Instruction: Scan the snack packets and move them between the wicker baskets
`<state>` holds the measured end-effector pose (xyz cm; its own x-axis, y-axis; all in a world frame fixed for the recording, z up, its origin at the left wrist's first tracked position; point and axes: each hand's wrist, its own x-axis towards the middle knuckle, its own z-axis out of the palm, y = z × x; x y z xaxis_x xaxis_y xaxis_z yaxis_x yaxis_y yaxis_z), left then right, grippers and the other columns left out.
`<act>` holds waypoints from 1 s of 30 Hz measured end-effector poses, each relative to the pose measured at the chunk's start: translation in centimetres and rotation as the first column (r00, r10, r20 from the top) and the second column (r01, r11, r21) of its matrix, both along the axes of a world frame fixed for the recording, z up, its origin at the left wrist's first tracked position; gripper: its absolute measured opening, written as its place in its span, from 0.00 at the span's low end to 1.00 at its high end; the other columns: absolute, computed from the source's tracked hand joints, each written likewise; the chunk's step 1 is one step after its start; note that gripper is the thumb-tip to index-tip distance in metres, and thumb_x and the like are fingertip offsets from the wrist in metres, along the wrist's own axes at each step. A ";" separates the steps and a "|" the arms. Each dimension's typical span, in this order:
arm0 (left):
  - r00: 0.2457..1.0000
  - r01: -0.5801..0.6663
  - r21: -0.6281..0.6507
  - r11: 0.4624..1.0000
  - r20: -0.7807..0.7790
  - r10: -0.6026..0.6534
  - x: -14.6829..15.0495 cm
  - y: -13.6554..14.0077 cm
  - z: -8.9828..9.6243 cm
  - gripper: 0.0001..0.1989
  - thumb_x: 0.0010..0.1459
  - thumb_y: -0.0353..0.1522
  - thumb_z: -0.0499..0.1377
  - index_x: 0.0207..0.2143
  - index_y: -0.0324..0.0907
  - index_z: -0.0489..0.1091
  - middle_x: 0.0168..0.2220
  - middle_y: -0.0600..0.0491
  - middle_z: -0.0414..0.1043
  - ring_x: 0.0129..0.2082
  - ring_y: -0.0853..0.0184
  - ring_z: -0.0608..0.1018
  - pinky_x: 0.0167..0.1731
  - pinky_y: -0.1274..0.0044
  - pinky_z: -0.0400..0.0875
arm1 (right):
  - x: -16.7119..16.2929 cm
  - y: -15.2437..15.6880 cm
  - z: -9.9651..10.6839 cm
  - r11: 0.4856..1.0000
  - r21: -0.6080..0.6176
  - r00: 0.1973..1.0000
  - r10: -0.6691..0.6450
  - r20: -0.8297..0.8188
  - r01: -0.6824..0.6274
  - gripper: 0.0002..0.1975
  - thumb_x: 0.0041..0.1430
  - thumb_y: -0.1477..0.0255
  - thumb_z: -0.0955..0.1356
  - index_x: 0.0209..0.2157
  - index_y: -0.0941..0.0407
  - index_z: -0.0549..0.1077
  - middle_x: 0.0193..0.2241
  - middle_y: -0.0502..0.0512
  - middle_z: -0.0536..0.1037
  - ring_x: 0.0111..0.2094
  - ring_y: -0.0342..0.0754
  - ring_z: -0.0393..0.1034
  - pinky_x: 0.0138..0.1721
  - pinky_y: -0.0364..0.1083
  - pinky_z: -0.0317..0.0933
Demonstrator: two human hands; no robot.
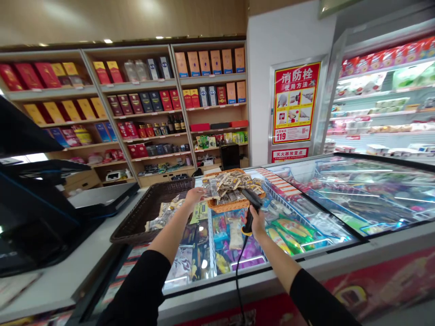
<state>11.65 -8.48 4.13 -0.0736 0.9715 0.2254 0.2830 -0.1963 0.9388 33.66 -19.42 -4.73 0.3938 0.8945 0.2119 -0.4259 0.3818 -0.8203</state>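
Holding scanner (252, 199), blurry packet (211, 186), cable (237, 277) cropped below

at six o'clock the thin black cable (237, 276) of the black handheld scanner (252, 198) leaves view, as do the black fabric sleeves (144, 278) at seven and five; at nine, the bulky black terminal (32, 217) is cropped. the fingers of the right hand (257, 220) hide part of the scanner's grip. print on the small clear plastic packets (233, 181) is unreadably tiny.
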 end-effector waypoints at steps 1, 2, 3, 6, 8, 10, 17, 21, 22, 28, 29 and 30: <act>1.000 -0.006 -0.010 1.000 0.007 0.006 -1.2 -0.2 -0.2 0.14 0.37 0.41 0.68 0.20 0.40 0.71 0.15 0.56 0.64 0.18 0.71 0.68 0.23 0.78 0.66 | -0.9 -0.2 0.2 0.998 0.003 0.997 0.066 0.050 -0.066 0.21 0.48 0.51 0.69 0.29 0.54 0.63 0.15 0.44 0.67 0.11 0.41 0.59 0.12 0.41 0.53; 1.000 -0.007 -0.015 1.000 0.004 0.008 -2.3 -0.4 -0.5 0.14 0.37 0.41 0.67 0.20 0.40 0.71 0.15 0.57 0.63 0.18 0.71 0.68 0.23 0.78 0.65 | -1.8 -0.4 0.4 0.991 0.003 0.986 0.134 0.102 -0.135 0.21 0.48 0.51 0.69 0.29 0.54 0.64 0.15 0.44 0.67 0.11 0.41 0.59 0.12 0.41 0.53; 1.000 -0.013 -0.011 1.000 -0.004 0.013 -3.1 -0.6 -0.9 0.14 0.37 0.41 0.67 0.20 0.40 0.70 0.15 0.57 0.63 0.18 0.72 0.67 0.23 0.79 0.65 | -2.8 -0.5 0.6 0.980 0.000 0.968 0.198 0.155 -0.201 0.21 0.48 0.52 0.69 0.29 0.55 0.64 0.15 0.44 0.67 0.11 0.41 0.59 0.12 0.41 0.53; 0.998 -0.063 0.045 0.997 -0.002 0.064 -4.4 -1.0 -2.4 0.17 0.42 0.44 0.63 0.17 0.41 0.66 0.14 0.58 0.60 0.17 0.73 0.64 0.22 0.80 0.61 | -5.4 -0.7 1.0 0.940 -0.006 0.905 0.331 0.266 -0.342 0.20 0.50 0.53 0.69 0.28 0.55 0.65 0.14 0.44 0.66 0.11 0.40 0.57 0.12 0.40 0.51; 0.996 -0.084 0.069 0.994 -0.004 0.084 -4.6 -1.2 -3.1 0.19 0.45 0.47 0.60 0.15 0.42 0.64 0.14 0.59 0.59 0.16 0.74 0.62 0.21 0.80 0.58 | -6.5 -0.7 0.9 0.915 -0.009 0.879 0.390 0.272 -0.403 0.19 0.50 0.53 0.69 0.28 0.56 0.65 0.14 0.44 0.66 0.11 0.39 0.57 0.11 0.39 0.51; 0.997 -0.072 0.067 0.995 -0.020 0.074 -4.6 -1.2 -3.4 0.19 0.45 0.47 0.60 0.16 0.42 0.65 0.14 0.59 0.59 0.16 0.73 0.62 0.21 0.80 0.57 | -7.0 -0.5 0.4 0.904 -0.019 0.877 0.420 0.232 -0.428 0.19 0.50 0.54 0.69 0.29 0.56 0.65 0.15 0.43 0.66 0.11 0.39 0.57 0.11 0.39 0.51; 0.997 -0.049 0.070 0.996 -0.061 0.053 -4.3 -1.4 -3.0 0.18 0.45 0.46 0.60 0.16 0.42 0.65 0.14 0.59 0.60 0.17 0.72 0.63 0.22 0.80 0.57 | -7.0 -0.3 -0.5 0.890 -0.048 0.876 0.455 0.159 -0.454 0.20 0.49 0.53 0.70 0.27 0.56 0.64 0.15 0.45 0.66 0.10 0.38 0.57 0.10 0.39 0.51; 0.996 -0.052 0.093 0.994 -0.072 0.058 -4.2 -1.4 -3.2 0.17 0.46 0.44 0.61 0.16 0.42 0.65 0.14 0.59 0.62 0.18 0.72 0.65 0.23 0.80 0.59 | -7.1 -0.7 0.0 0.899 -0.065 0.879 0.437 0.188 -0.433 0.21 0.48 0.53 0.70 0.27 0.56 0.65 0.14 0.44 0.66 0.10 0.38 0.56 0.10 0.39 0.50; 0.997 -0.047 0.091 0.995 -0.057 0.052 -4.2 -1.3 -3.2 0.16 0.46 0.44 0.61 0.17 0.42 0.66 0.15 0.59 0.63 0.18 0.72 0.65 0.23 0.80 0.60 | -7.1 -0.8 0.1 0.904 -0.069 0.882 0.426 0.201 -0.421 0.20 0.49 0.53 0.70 0.27 0.56 0.65 0.14 0.44 0.65 0.10 0.39 0.56 0.10 0.39 0.50; 0.999 0.002 0.088 0.996 0.038 -0.005 -3.9 -0.9 -3.4 0.12 0.44 0.40 0.61 0.19 0.42 0.65 0.16 0.60 0.63 0.19 0.72 0.68 0.25 0.80 0.62 | -7.2 -1.0 0.1 0.942 -0.031 0.880 0.324 0.347 -0.335 0.20 0.53 0.54 0.68 0.22 0.56 0.65 0.13 0.46 0.64 0.10 0.39 0.56 0.10 0.40 0.49; 0.999 0.003 0.093 0.996 0.036 -0.006 -3.9 -0.9 -3.4 0.12 0.44 0.39 0.61 0.19 0.42 0.65 0.16 0.60 0.63 0.19 0.72 0.67 0.25 0.80 0.62 | -7.2 -1.0 0.0 0.946 -0.025 0.876 0.311 0.368 -0.325 0.20 0.53 0.54 0.68 0.22 0.56 0.65 0.13 0.46 0.64 0.10 0.40 0.56 0.10 0.40 0.49; 1.000 0.001 0.096 0.995 0.029 -0.003 -3.8 -0.9 -3.4 0.12 0.44 0.39 0.61 0.19 0.42 0.64 0.17 0.59 0.63 0.19 0.72 0.67 0.25 0.80 0.62 | -7.2 -1.0 0.0 0.947 -0.022 0.872 0.304 0.383 -0.320 0.19 0.54 0.55 0.68 0.22 0.56 0.66 0.13 0.45 0.64 0.10 0.40 0.56 0.10 0.40 0.49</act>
